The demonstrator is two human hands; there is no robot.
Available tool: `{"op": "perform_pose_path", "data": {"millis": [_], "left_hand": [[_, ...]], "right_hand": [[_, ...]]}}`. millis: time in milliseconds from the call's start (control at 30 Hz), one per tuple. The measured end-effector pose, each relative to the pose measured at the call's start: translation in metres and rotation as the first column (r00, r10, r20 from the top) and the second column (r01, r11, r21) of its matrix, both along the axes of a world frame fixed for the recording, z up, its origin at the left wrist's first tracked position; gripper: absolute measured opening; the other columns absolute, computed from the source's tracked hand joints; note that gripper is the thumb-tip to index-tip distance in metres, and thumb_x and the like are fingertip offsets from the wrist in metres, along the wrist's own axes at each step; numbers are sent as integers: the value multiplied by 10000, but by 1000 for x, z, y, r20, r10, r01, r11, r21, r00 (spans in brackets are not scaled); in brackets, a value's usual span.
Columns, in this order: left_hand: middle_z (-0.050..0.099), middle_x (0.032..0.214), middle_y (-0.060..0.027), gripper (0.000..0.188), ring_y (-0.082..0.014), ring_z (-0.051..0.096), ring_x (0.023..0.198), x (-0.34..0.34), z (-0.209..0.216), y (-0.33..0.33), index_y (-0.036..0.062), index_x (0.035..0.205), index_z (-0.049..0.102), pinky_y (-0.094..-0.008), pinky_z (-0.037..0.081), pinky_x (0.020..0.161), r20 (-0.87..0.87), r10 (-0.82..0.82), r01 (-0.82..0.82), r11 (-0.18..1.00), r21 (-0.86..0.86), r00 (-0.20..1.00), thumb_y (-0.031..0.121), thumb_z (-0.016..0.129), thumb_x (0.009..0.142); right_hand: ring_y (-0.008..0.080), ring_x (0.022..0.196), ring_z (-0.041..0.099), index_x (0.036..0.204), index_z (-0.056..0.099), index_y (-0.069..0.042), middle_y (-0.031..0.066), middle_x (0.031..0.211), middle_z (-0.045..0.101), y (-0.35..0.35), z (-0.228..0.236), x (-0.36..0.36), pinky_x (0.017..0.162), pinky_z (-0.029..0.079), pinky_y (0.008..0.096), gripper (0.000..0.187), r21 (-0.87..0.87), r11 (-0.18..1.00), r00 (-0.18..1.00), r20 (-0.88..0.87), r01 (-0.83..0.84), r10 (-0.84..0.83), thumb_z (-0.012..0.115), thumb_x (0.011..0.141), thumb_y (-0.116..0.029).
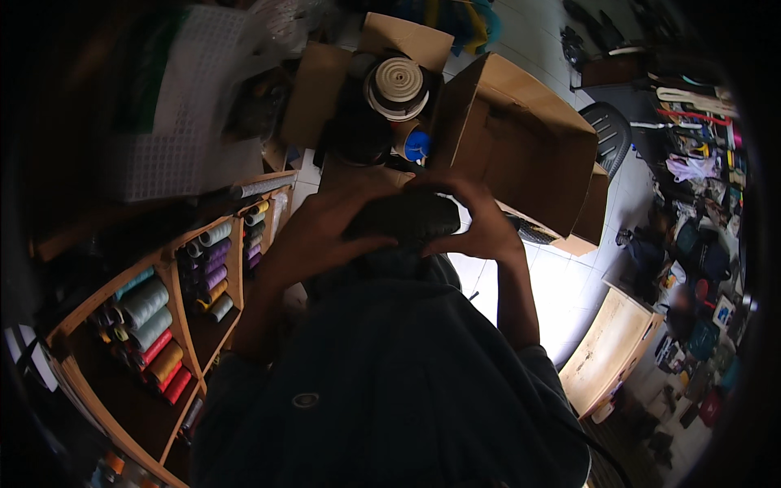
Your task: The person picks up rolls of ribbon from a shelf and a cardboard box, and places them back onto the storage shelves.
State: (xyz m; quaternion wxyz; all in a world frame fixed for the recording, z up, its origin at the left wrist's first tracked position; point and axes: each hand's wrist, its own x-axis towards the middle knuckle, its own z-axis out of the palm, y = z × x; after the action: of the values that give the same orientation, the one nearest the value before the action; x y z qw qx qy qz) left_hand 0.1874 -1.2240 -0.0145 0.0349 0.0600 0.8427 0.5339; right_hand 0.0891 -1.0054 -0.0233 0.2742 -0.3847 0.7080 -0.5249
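Note:
Both hands are in front of my body, curved around a dark rounded object (404,218) whose kind the dim light hides; it could be a coil or a padded piece. My left hand (321,228) grips its left side, thumb along the near edge. On the other side, my right hand (486,226) holds it with fingers arched over the far edge and thumb at the near edge. Just beyond the hands stands an open cardboard box (404,39) holding a cream coiled roll of strap (399,81), a dark roll (358,138) and a blue spool (417,146).
A larger open cardboard box (521,122) stands at the far right. Wooden shelves (175,301) with several thread cones (153,313) line the left. A light wooden piece (610,354) stands on the white tiled floor (537,281) at the right, near a cluttered rack (700,244).

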Motion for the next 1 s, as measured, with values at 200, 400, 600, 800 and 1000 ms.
{"op": "perform_pose_path", "data": {"millis": [200,400,600,800,1000], "left_hand": [[656,991,-119,503,-301,658,902,8,0,4,62,1116,589,-356,516,794,-1,119,-118,986,-119,993,255,792,699],[637,1049,-132,489,-260,634,981,18,-22,-2,25,1147,558,-352,498,835,183,220,-246,960,135,958,188,763,734],[619,1078,-179,538,-242,618,1017,14,-57,37,8,1170,537,-334,488,859,64,498,-464,744,480,865,181,770,717],[664,896,-150,501,-257,673,832,-10,-24,-3,0,1051,614,-333,525,730,-154,130,-140,989,-54,979,228,815,653],[669,959,-140,488,-256,673,851,-20,-27,0,17,1042,642,-329,520,753,-46,-73,73,997,-3,996,240,817,644]], "right_hand": [[245,919,657,1104,579,-26,114,988,662,6,-10,17,784,516,329,566,34,977,969,-143,209,-202,838,609,-119],[178,997,585,1179,442,-36,83,1066,583,17,-43,45,873,479,325,501,-179,750,717,495,637,-491,732,792,-169],[179,1172,464,1296,330,-57,106,1230,473,-17,-52,56,983,388,333,548,-284,586,456,874,759,-168,639,883,-242],[257,1160,510,1272,454,-77,111,1304,474,1,-17,2,970,427,372,697,-195,944,949,225,265,-220,802,668,-100],[303,991,634,1145,583,-45,135,1040,657,-19,2,-3,870,492,377,658,304,953,999,-17,-20,27,871,571,-188]]}}
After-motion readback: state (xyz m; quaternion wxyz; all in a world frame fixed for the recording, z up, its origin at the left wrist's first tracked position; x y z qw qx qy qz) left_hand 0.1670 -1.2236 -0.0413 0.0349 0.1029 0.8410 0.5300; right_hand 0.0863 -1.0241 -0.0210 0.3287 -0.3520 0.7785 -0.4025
